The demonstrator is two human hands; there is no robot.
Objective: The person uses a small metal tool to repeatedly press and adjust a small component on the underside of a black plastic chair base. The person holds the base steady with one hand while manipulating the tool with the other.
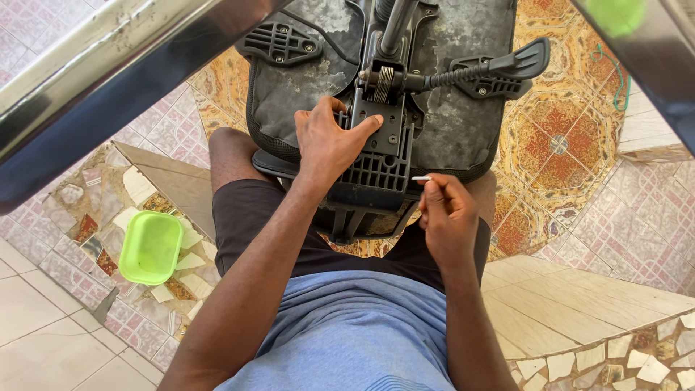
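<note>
An upturned office chair seat (449,108) rests against my knees, its black underside and metal tilt mechanism (380,148) facing up. A black lever with a paddle end (517,61) sticks out to the right. My left hand (329,141) lies flat on the mechanism plate, thumb stretched across it. My right hand (449,217) hovers just right of the mechanism's lower edge and pinches a small white stick-like piece (422,178) between thumb and fingers.
A green plastic tub (150,246) sits on the mosaic floor at the left. Shiny metal bars (94,80) cross the top left and top right corners. A patterned tile floor (557,145) lies beyond the seat, and a green cord (617,80) at the right.
</note>
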